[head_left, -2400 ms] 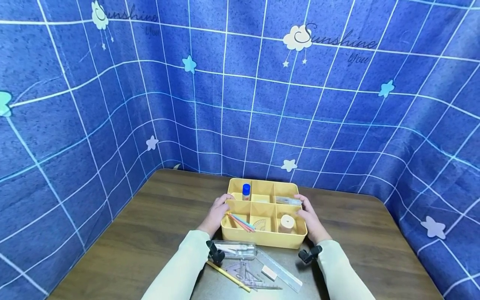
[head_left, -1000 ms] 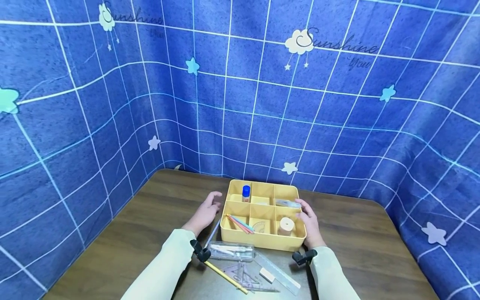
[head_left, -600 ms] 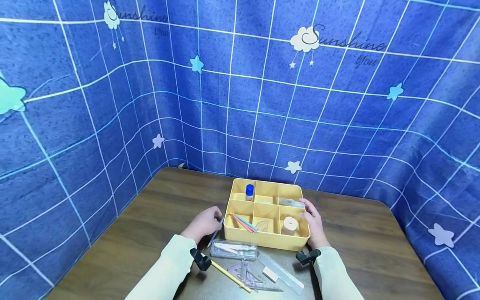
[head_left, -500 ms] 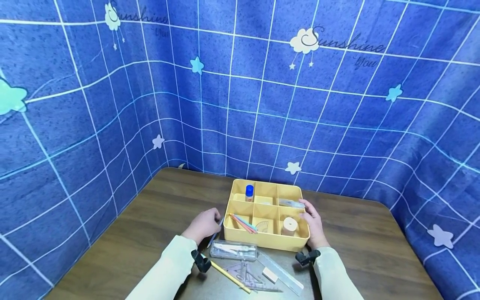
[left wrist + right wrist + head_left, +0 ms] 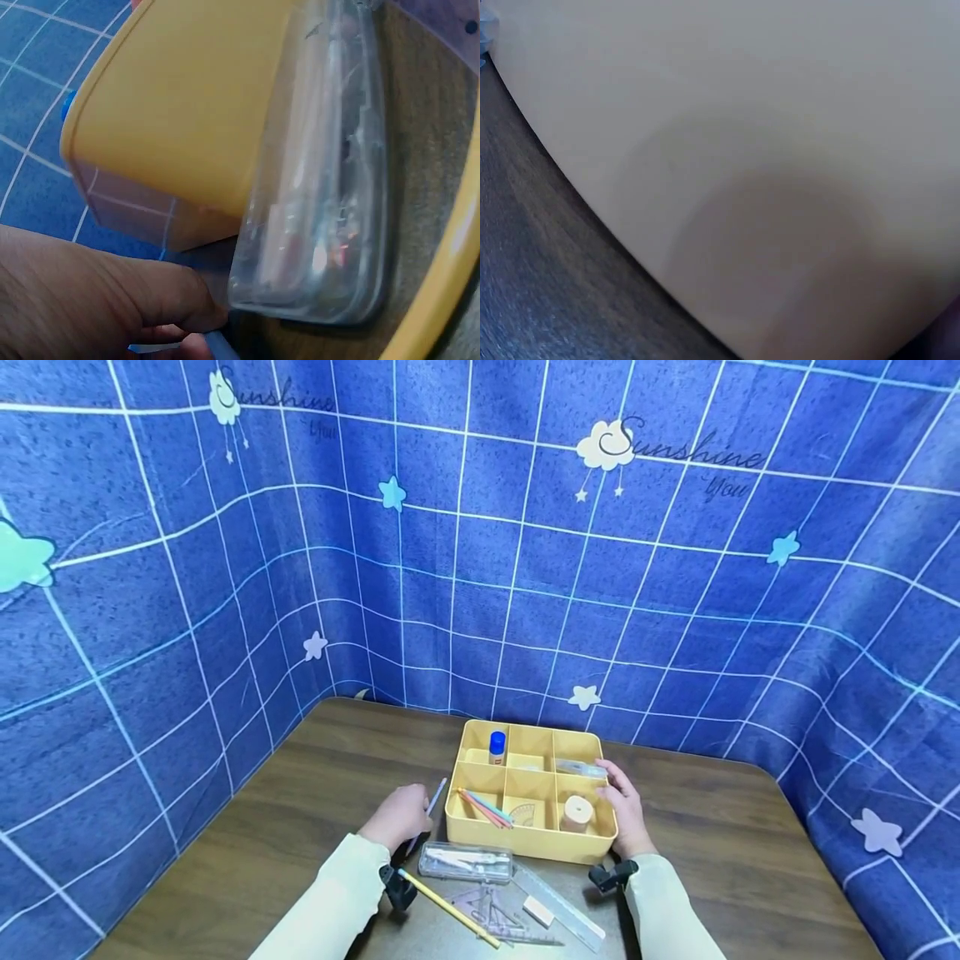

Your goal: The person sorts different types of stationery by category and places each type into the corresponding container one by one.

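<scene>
My left hand pinches a slim bluish-purple pencil just left of the yellow divided storage box. In the left wrist view the thumb and curled fingers close on the blue stick, low beside the box wall. My right hand grips the box's right side, fingers and thumb over the rim. Several coloured pencils, a glue stick, a pale roll, a protractor and a clear packet are in the compartments. The box wall fills the right wrist view.
In front of the box lie a clear case, a yellow pencil, purple set squares, a white eraser and a clear ruler. The wooden table meets a blue patterned curtain behind.
My left hand let go of the box's left side, moved left and down, and took hold of the bluish-purple pencil, whose far end now tilts up. The right hand stays on the box.
</scene>
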The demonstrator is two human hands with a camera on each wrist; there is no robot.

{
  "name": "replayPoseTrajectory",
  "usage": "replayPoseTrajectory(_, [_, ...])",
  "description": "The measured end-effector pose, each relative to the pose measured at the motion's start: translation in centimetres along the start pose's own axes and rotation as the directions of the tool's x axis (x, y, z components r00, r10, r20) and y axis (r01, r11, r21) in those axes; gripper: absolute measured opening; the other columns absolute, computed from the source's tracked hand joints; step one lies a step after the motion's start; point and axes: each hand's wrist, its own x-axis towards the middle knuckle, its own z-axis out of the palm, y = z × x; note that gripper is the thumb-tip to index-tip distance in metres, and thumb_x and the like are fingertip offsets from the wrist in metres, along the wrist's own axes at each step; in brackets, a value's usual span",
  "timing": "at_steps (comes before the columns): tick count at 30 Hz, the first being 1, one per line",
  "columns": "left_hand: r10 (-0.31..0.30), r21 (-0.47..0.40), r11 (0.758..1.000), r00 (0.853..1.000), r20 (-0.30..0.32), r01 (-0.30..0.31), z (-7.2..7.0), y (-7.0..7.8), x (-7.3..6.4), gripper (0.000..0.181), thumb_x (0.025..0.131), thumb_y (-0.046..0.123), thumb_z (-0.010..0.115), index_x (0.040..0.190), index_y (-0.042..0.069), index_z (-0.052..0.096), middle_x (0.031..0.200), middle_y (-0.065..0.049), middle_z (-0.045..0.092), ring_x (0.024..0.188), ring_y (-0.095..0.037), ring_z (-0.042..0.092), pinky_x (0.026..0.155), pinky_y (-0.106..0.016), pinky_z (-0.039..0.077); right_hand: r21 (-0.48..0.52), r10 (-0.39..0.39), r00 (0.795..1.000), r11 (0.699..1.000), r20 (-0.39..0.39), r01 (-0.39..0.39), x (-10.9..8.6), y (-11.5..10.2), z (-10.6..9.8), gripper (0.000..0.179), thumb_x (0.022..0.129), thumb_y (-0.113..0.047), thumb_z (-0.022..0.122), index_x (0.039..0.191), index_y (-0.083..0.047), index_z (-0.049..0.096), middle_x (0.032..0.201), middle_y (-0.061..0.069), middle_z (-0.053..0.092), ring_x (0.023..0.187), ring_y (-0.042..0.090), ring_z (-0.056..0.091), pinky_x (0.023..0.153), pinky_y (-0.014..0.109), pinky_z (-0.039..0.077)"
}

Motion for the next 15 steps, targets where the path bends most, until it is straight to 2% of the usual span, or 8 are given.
replayPoseTrajectory(2, [-0.042,-0.087,0.995,0.999,0.034,0.045,0.1,-0.4,0.1,0.016,0.069,0.0,0.07,0.077,0.006,0.057,0.065,-0.004,0.054,0.051,-0.017,0.051,0.05,-0.031,0.044,-0.008,0.001,1.0,1.0,-0.007,-0.002,-0.1,0.0,0.0,0.051,0.091,0.004,0.045,0.142,0.004,0.043,0.115,-0.001,0.057,0.1,0.014,0.058,0.083,0.027,0.052])
replayPoseTrajectory(5, [-0.1,-0.225,0.967,0.99,0.095,0.119,0.0,-1.0,0.5,0.035,0.072,-0.003,0.069,0.103,0.005,0.055,0.068,-0.008,0.056,0.044,-0.016,0.051,0.043,-0.026,0.043,-0.012,0.003,1.0,1.0,-0.013,-0.003,-0.1,-0.1,0.0,0.051,0.091,0.004,0.044,0.142,0.004,0.043,0.115,-0.001,0.057,0.1,0.014,0.058,0.083,0.026,0.052])
replayPoseTrajectory(8, [-0.103,-0.305,0.942,0.986,0.128,0.138,-0.6,-1.2,0.8,0.049,0.074,-0.005,0.068,0.119,0.008,0.052,0.065,-0.009,0.055,0.042,-0.016,0.05,0.041,-0.025,0.043,-0.01,0.0,1.0,1.0,-0.018,-0.001,-0.1,-0.2,0.0,0.052,0.09,0.004,0.044,0.142,0.004,0.043,0.115,-0.002,0.057,0.099,0.014,0.058,0.083,0.026,0.052])
replayPoseTrajectory(11, [-0.105,-0.338,0.93,0.986,0.132,0.144,-1.3,-1.1,1.0,0.052,0.076,-0.005,0.068,0.124,0.01,0.052,0.058,-0.006,0.052,0.042,-0.016,0.049,0.042,-0.025,0.042,0.0,-0.003,1.0,1.0,-0.014,0.003,0.0,-0.2,0.0,0.051,0.09,0.005,0.043,0.142,0.004,0.043,0.114,-0.002,0.058,0.099,0.014,0.059,0.082,0.027,0.052])
replayPoseTrajectory(15, [-0.089,-0.367,0.921,0.988,0.127,0.131,-2.2,-0.8,1.2,0.042,0.079,-0.004,0.065,0.118,0.009,0.056,0.055,-0.004,0.049,0.044,-0.016,0.049,0.044,-0.026,0.044,0.009,-0.01,1.0,1.0,-0.002,0.01,0.0,0.0,0.0,0.051,0.091,0.005,0.044,0.142,0.005,0.043,0.113,-0.002,0.058,0.098,0.014,0.059,0.082,0.027,0.052])
